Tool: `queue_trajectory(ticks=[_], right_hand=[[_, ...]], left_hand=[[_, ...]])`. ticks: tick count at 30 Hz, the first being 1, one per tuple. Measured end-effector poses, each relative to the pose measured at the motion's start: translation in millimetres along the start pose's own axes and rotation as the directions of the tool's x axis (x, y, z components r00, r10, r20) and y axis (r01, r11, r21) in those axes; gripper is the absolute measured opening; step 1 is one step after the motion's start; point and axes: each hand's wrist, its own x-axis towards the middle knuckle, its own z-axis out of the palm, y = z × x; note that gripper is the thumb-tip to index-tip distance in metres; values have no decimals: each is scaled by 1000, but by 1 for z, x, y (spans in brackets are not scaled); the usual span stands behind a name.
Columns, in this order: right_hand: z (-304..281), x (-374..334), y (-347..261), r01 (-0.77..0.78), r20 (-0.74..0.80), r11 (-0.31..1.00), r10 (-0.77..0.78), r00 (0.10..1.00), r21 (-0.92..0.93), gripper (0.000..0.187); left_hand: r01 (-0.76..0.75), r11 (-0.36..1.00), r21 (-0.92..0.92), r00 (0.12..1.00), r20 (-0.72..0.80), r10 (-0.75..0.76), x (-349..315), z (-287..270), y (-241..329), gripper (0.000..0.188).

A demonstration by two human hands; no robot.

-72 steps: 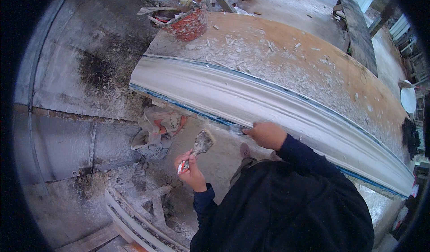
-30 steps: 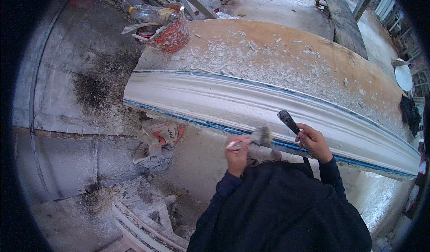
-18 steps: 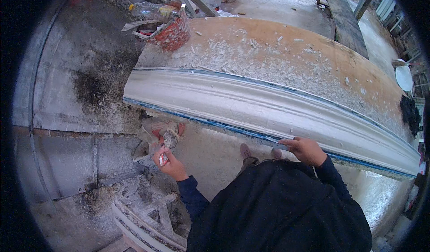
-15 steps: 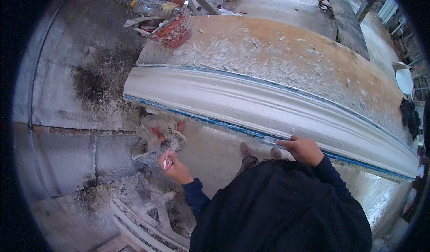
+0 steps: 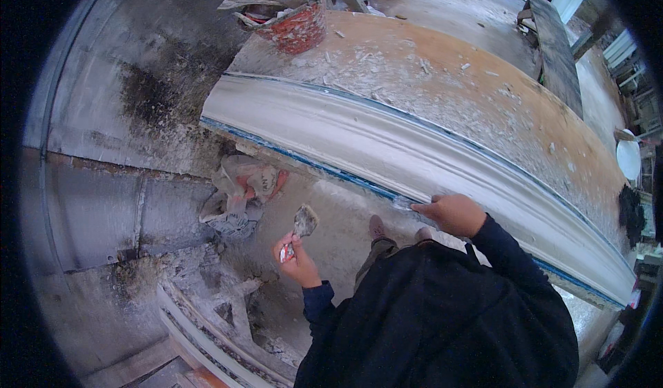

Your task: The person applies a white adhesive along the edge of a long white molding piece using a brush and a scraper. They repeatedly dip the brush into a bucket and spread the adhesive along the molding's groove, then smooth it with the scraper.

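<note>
My left hand [image 5: 302, 267] is closed round the red-and-white handle of a putty knife [image 5: 305, 220], its wide, smeared blade pointing up and away from me, in the air short of the bench. My right hand [image 5: 458, 215] grips a thin, flat scraper [image 5: 406, 203], partly hidden by the fingers. That scraper's tip touches the near blue edge of a long white plaster moulding [image 5: 331, 127]. The moulding has lengthwise ridges and blue strips along both long edges. It lies at a slant across the front of the bench.
White crumbs litter the brown bench top [image 5: 511, 98] behind the moulding. A red plaster-smeared bucket [image 5: 297, 29] holding a plastic bottle and scraps stands at the far left. Below the bench lies a crumpled sack [image 5: 259, 181]. More long mouldings [image 5: 200, 326] are at the lower left.
My left hand has moved slightly right and nearer me, turning the putty knife so its blade now shows plainly. My right hand has slid a little left along the moulding's near edge. The view has shifted.
</note>
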Motion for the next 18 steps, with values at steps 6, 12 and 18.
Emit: queue_trajectory(ticks=[6, 12, 18], right_hand=[[5, 52, -23, -30, -47, 998, 33, 998, 61, 34], [17, 80, -21, 66, -146, 989, -45, 988, 136, 34], [-8, -1, 2, 9, -226, 896, 102, 969, 443, 37]], left_hand=[[-80, 995, -53, 995, 51, 83, 9, 10, 3, 20], [-93, 993, -69, 993, 68, 97, 17, 22, 13, 19], [38, 959, -280, 986, 166, 9, 6, 54, 56, 15]])
